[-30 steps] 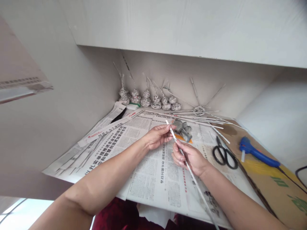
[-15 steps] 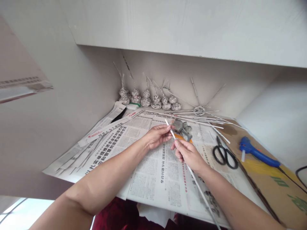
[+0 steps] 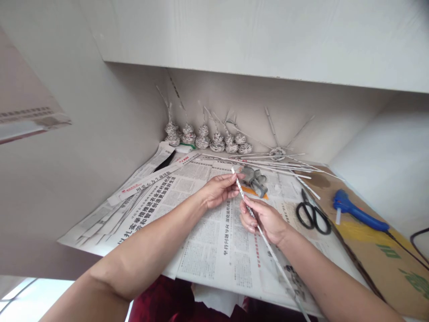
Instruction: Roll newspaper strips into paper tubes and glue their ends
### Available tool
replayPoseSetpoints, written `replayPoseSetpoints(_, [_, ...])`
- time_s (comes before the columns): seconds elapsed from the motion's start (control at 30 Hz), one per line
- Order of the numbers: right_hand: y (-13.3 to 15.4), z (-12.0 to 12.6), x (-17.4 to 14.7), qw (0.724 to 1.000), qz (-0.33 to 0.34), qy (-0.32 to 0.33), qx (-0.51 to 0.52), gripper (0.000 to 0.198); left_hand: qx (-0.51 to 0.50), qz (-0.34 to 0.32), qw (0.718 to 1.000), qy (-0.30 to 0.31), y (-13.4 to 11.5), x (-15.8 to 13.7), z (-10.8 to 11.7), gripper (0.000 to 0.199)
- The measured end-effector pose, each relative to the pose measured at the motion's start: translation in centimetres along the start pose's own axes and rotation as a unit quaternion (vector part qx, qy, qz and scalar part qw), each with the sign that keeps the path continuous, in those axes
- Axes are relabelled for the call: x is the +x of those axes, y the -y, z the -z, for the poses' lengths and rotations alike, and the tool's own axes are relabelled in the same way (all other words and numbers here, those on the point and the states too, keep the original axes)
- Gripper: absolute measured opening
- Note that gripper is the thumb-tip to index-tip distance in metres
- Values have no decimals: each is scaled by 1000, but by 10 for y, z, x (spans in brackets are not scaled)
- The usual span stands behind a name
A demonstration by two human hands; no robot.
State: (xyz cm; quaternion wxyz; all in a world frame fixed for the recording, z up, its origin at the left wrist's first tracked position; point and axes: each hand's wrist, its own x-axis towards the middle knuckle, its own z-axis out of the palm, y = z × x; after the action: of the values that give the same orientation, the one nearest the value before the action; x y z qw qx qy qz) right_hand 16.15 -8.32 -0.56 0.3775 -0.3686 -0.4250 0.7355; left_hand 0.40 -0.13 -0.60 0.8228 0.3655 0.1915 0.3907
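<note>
A long, thin rolled newspaper tube (image 3: pixel 272 253) runs from the middle of the table down past its front edge. My left hand (image 3: pixel 223 190) pinches it near its upper end between thumb and fingers. Lower on the same tube, my right hand (image 3: pixel 263 219) is closed around it, with the thumb along the top. Black printed marks show on the stretch between the hands. Just beyond my fingers lies a grey crumpled cloth-like item (image 3: pixel 256 180) on something orange.
Several woven paper gourds (image 3: pixel 203 137) line the back wall beside a round woven piece (image 3: pixel 278 154) with spokes. Loose paper tubes (image 3: pixel 268 165) lie before them. Newspaper strips (image 3: pixel 144 183) are at left. Scissors (image 3: pixel 313 214) and a blue glue gun (image 3: pixel 360 211) on cardboard (image 3: pixel 372 264) are at right.
My right hand has turned slightly and shifted a little down and to the right along the tube. My left hand keeps its pinch near the tip.
</note>
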Motion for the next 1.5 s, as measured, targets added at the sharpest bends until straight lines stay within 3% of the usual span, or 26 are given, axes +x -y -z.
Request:
replayPoseSetpoints(0.1, [0,-2,0,999,-2,-16,-30,33,-1,-1,1000,0,0,0,1,19])
replayPoseSetpoints(0.23, [-1,-5,0,980,67,-74,-170,34,-2,-8,1000,-25,1,2,3,17])
replayPoseSetpoints(0.33, [-4,-4,0,970,94,-83,-210,35,-9,-7,999,-41,1,3,3,14])
replayPoseSetpoints(0.43, [-4,-3,0,976,90,-75,-183,35,-16,-7,999,-51,2,4,3,12])
replayPoseSetpoints(0.57, [0,-1,0,998,44,-19,-47,31,-22,-10,998,-52,4,3,2,14])
replayPoseSetpoints(0.67, [2,-1,0,999,26,16,26,28,-12,-10,999,-29,4,2,2,17])
replayPoseSetpoints(0.77, [2,-3,0,1000,23,-1,21,28,11,-8,1000,-11,4,2,2,20])
replayPoseSetpoints(0.97, [0,-4,0,998,41,-46,-31,31,42,-12,998,-47,6,3,2,24])
replayPoseSetpoints(1.13, [0,-5,1,997,41,-51,-30,32,104,22,994,29,11,1,3,33])
replayPoseSetpoints(1.2, [0,-4,1,997,36,-53,-37,33,111,21,993,30,12,1,4,33])
replayPoseSetpoints(1.33, [1,0,0,998,-4,-23,-64,37,79,-6,996,-40,9,5,6,27])
replayPoseSetpoints(1.5, [9,7,-2,993,-45,38,-100,39,3,-105,973,-208,-6,13,14,20])
